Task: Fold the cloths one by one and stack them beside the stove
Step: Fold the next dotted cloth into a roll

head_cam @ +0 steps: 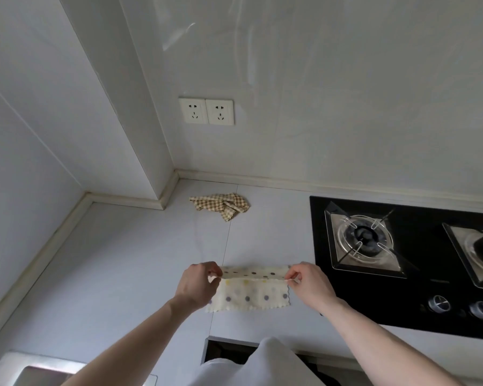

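A cream cloth with coloured polka dots [253, 295] lies on the pale countertop [140, 260], just left of the black gas stove [402, 263]. Its far edge is lifted and turned over toward me. My left hand [198, 284] pinches the left end of that raised edge. The right end is pinched by my right hand [308, 282]. A second cloth, brown and cream checked [223, 204], lies crumpled near the back wall.
A double wall socket [206, 111] sits above the counter's back corner. The stove has two burners and two knobs [457, 306] at its front. A steel sink edge [25, 369] shows at the bottom left.
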`<state>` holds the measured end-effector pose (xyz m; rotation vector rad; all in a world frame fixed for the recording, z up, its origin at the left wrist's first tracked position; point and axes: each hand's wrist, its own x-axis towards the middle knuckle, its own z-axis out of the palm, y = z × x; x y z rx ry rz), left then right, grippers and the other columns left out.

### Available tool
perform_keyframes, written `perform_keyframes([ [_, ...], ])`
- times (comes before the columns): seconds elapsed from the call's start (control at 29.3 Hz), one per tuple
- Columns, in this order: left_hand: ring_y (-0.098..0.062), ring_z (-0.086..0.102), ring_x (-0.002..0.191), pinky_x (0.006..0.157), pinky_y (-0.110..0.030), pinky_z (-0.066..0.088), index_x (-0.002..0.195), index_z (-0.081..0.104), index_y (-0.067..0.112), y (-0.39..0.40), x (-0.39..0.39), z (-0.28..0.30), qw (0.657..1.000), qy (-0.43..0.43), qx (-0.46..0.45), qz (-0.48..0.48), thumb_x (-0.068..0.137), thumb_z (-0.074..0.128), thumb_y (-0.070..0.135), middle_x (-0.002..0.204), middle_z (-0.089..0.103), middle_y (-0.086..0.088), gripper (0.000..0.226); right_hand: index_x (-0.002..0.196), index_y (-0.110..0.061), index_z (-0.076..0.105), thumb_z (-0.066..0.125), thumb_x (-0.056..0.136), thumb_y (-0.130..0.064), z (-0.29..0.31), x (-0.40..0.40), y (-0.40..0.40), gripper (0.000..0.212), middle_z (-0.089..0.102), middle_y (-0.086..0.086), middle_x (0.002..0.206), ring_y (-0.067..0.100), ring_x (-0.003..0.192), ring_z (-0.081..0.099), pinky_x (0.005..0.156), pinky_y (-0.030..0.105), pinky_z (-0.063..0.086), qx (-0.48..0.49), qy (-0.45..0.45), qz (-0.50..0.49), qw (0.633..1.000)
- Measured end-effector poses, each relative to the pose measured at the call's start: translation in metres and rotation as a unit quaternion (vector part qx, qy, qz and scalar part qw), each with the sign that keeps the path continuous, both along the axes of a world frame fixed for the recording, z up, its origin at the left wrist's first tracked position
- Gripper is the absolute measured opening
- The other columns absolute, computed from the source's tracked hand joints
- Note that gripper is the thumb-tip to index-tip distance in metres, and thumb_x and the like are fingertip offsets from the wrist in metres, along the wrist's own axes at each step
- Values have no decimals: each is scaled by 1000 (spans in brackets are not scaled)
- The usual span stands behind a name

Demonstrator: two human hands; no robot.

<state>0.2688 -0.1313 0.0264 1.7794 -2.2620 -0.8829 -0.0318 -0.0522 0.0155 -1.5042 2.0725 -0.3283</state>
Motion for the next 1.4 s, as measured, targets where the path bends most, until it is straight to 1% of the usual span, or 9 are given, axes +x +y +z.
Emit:
perform_keyframes([
  [0.21,-10,63,120,101,-21,46,113,75,33,25,9,-24,997,-61,19,-43,97,59,21,126,70,19,26,97,-33,77,68,95,-25,-21,11,18,13,59,-18,95,5,95,56,80,22,46,23,31,39,998],
  [0.38,-10,59,128,109,-22,43,128,69,32,35,18,-32,990,-97,41,-91,98,56,20,145,57,20,35,102,-32,77,67,96,-28,-33,18,27,12,66,-14,111,8,107,61,82,20,43,41,34,47,997],
  [0.51,-12,46,139,114,-26,39,141,58,32,42,21,-37,979,-140,65,-131,97,56,20,153,48,17,46,109,-30,75,70,91,-26,-41,17,31,19,63,-11,116,9,112,61,92,22,49,86,11,49,995],
  [0.65,-13,36,140,109,-30,44,143,55,29,44,11,-31,976,-153,48,-144,95,56,22,154,42,14,49,122,-31,62,74,86,-28,-47,18,32,39,51,-12,120,15,119,59,88,24,44,78,-66,-47,994],
  [0.79,-18,22,152,116,-38,41,153,43,29,42,-9,-27,965,-156,80,-193,95,57,23,166,22,10,59,146,-19,44,78,84,-34,-53,19,21,72,50,0,143,23,127,55,102,32,44,93,-153,-172,969],
  [0.92,-22,12,156,119,-42,37,159,29,32,38,-23,-32,954,-171,119,-217,92,59,20,171,2,11,75,152,-17,35,78,86,-29,-52,24,8,79,51,3,144,22,125,54,103,34,47,109,-242,-244,933],
  [1.16,-20,6,157,120,-45,34,160,23,41,41,-22,-38,943,-183,154,-230,86,57,15,171,-1,15,86,132,-21,52,83,81,-23,-65,29,2,59,69,0,119,18,101,68,75,31,55,127,-320,-278,897],
  [1.26,-22,12,155,121,-44,31,159,25,43,44,-19,-36,939,-183,162,-243,85,56,15,170,2,16,85,120,-17,65,79,87,-21,-59,34,2,35,72,0,102,16,88,69,61,25,51,147,-324,-289,889],
  [1.4,-22,17,152,121,-38,28,157,29,39,50,-18,-32,946,-173,147,-232,88,57,20,168,16,11,77,114,-15,71,76,89,-21,-56,36,9,26,73,0,97,17,86,70,63,25,52,141,-315,-304,888],
])
